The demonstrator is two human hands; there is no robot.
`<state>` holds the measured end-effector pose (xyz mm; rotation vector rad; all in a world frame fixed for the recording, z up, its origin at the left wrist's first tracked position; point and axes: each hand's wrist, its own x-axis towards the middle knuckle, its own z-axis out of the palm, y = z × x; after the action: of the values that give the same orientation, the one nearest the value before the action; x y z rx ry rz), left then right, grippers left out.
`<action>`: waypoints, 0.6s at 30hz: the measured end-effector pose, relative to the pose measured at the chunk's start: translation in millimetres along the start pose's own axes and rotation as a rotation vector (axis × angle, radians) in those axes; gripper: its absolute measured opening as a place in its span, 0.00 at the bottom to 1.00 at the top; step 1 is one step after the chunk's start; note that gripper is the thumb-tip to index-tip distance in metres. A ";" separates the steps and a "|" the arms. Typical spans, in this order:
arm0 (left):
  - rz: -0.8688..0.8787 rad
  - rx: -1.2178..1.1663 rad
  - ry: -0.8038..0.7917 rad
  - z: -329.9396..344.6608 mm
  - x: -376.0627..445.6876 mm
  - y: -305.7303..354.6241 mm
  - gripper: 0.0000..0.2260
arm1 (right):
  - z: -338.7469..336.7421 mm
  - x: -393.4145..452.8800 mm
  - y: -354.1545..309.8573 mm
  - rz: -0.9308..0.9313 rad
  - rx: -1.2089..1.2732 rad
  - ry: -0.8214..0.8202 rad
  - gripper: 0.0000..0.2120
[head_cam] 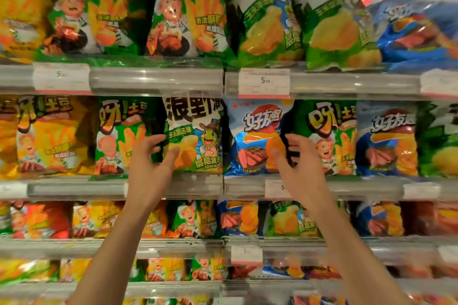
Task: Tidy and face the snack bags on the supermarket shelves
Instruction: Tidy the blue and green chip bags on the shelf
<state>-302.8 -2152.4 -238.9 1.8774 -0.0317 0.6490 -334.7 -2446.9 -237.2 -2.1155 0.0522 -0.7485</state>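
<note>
- On the middle shelf (173, 187), the left hand (151, 158) takes the green-and-white snack bag (195, 131) by its left edge, thumb on the front, while the right hand (296, 156) hovers with fingers spread at the blue bag (257, 136).
- Bags look light, puffy, slippery and crushable; side seams seem the best hold.
- Neighbours press close, with the shelf lip below and price rail (158, 80) just overhead.
</note>
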 end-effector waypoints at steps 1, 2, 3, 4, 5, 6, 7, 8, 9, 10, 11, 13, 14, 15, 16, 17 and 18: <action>0.003 0.039 -0.010 0.3 4.7 0.6 0.21 | 2.2 4.4 -1.1 0.020 -0.002 -0.013 0.30; 0.006 0.063 -0.026 0.3 8.7 1.0 0.24 | 5.5 8.6 -3.0 0.048 0.004 -0.043 0.35; 0.011 0.073 -0.046 0.8 12.3 1.1 0.26 | 10.0 12.2 -5.3 0.076 0.012 -0.081 0.39; 0.017 0.078 -0.069 1.3 15.0 0.7 0.29 | 15.2 14.8 -7.4 0.103 0.016 -0.118 0.41; 0.020 0.084 -0.096 1.8 17.3 -0.3 0.31 | 20.3 16.2 -8.4 0.121 0.015 -0.141 0.43; 0.018 0.097 -0.129 2.1 19.4 -1.7 0.33 | 24.5 17.0 -8.5 0.129 0.007 -0.142 0.42; 0.013 0.114 -0.164 2.5 21.4 -3.2 0.34 | 27.4 17.2 -7.3 0.128 -0.001 -0.120 0.42; 0.004 0.130 -0.192 2.5 23.3 -4.8 0.35 | 29.1 17.7 -5.8 0.125 -0.006 -0.087 0.41; -0.002 0.137 -0.207 2.6 24.8 -6.3 0.36 | 30.3 18.6 -4.3 0.123 -0.010 -0.058 0.40; -0.004 0.133 -0.215 2.5 25.9 -7.7 0.36 | 31.3 19.5 -3.4 0.123 -0.017 -0.044 0.39; -0.002 0.128 -0.216 2.9 27.0 -8.7 0.36 | 32.7 20.5 -3.2 0.126 -0.027 -0.041 0.39; 0.011 0.141 -0.204 4.4 28.2 -10.0 0.35 | 35.2 21.8 -4.1 0.126 -0.046 -0.043 0.39; 0.024 0.155 -0.195 5.4 28.3 -10.4 0.35 | 35.6 21.8 -4.4 0.120 -0.057 -0.040 0.39; 0.036 0.166 -0.188 5.9 28.3 -11.0 0.35 | 35.3 21.4 -4.9 0.109 -0.074 -0.035 0.39; 0.044 0.168 -0.186 5.9 27.8 -11.1 0.35 | 34.2 20.4 -5.3 0.097 -0.098 -0.022 0.39; 0.049 0.159 -0.188 5.2 27.1 -11.4 0.35 | 32.9 18.6 -5.6 0.082 -0.126 -0.001 0.40; 0.059 0.142 -0.185 3.6 25.7 -11.9 0.35 | 31.5 15.9 -6.6 0.063 -0.150 0.026 0.41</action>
<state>-275.6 -2143.5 -238.4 2.0759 -0.1648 0.5272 -306.5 -2424.7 -238.4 -2.2350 0.1937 -0.7550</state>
